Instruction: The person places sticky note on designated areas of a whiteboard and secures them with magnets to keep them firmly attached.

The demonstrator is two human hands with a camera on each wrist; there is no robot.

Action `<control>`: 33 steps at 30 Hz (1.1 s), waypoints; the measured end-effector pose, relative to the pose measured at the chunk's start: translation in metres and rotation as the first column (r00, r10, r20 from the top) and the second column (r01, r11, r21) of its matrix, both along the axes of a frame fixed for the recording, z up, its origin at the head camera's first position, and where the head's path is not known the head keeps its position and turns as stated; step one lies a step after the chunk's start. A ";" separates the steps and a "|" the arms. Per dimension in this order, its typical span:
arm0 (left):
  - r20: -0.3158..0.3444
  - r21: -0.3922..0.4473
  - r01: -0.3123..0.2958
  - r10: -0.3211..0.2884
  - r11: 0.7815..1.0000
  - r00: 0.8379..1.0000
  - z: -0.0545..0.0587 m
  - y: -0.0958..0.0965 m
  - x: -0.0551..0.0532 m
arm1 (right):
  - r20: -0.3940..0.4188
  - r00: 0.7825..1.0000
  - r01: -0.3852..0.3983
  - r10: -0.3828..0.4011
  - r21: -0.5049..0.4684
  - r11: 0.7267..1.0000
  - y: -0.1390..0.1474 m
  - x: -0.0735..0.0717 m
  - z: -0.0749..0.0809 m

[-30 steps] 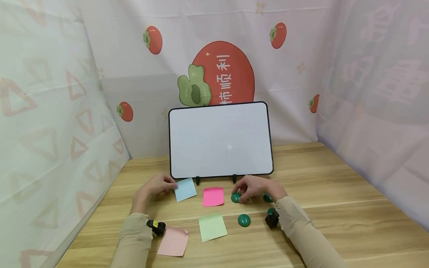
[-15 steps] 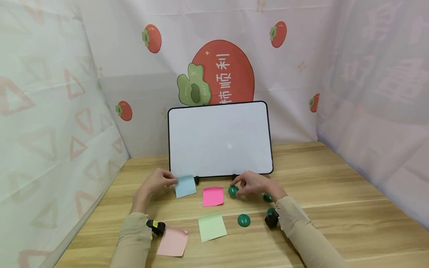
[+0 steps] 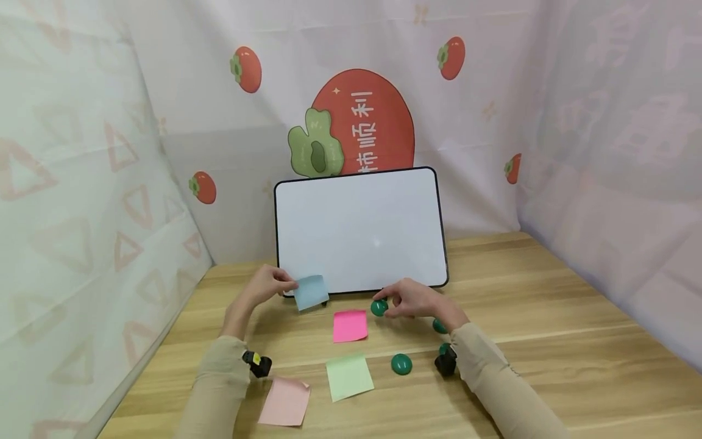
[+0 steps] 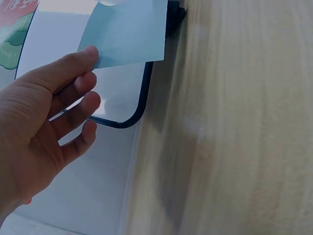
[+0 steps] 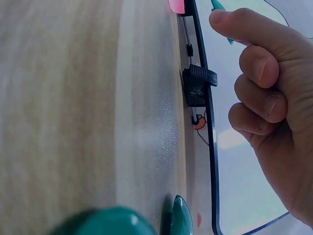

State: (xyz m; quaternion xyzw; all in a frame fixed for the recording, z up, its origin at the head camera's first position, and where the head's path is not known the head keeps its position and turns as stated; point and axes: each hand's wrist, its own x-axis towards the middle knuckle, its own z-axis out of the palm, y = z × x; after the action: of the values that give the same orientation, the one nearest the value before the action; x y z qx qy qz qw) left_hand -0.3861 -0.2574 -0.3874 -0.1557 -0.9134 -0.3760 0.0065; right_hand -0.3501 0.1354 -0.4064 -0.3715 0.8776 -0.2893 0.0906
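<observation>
My left hand [image 3: 267, 285] pinches the left edge of a blue sticky note [image 3: 311, 292], which overlaps the lower left corner of the whiteboard [image 3: 356, 231]. In the left wrist view the thumb lies on the note [image 4: 129, 34] and the other fingers are loosely bent behind it. My right hand [image 3: 412, 299] holds a round green magnet [image 3: 378, 308] between thumb and index finger, just below the board's lower edge. From the right wrist, only slivers of that magnet [image 5: 217, 4] show past the fingertip; the remaining fingers are curled in.
A bright pink note [image 3: 350, 326], a light green note [image 3: 350, 377] and a pale pink note [image 3: 285, 401] lie on the wooden table. Another green magnet [image 3: 401, 364] sits right of them, with more near the right wrist. Black stand feet [image 5: 195, 85] support the board.
My left hand has raised the blue note up and to the right, over the board's lower corner. My right hand has lifted the green magnet from the table, shifting slightly up and left.
</observation>
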 end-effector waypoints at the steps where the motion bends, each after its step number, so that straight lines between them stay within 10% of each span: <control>1: 0.001 -0.005 -0.001 0.001 1.000 1.000 0.004 0.001 -0.003 | 0.000 1.000 -0.001 0.001 0.002 1.000 0.000 0.000 0.000; 16: -0.116 -0.171 -0.007 -0.013 0.985 0.993 0.057 0.022 -0.038 | -0.004 1.000 0.003 -0.003 0.002 1.000 0.000 -0.002 0.001; 33: -0.249 -0.091 -0.147 0.120 0.985 0.961 0.069 0.030 -0.069 | -0.026 1.000 0.000 -0.001 -0.023 1.000 0.003 -0.006 -0.001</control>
State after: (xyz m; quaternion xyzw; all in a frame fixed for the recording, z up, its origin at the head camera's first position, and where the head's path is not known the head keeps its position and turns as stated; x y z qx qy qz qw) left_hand -0.4549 -0.2275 -0.3185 -0.1386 -0.9333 -0.3026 0.1347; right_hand -0.3559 0.1385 -0.4071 -0.3760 0.8754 -0.2943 0.0751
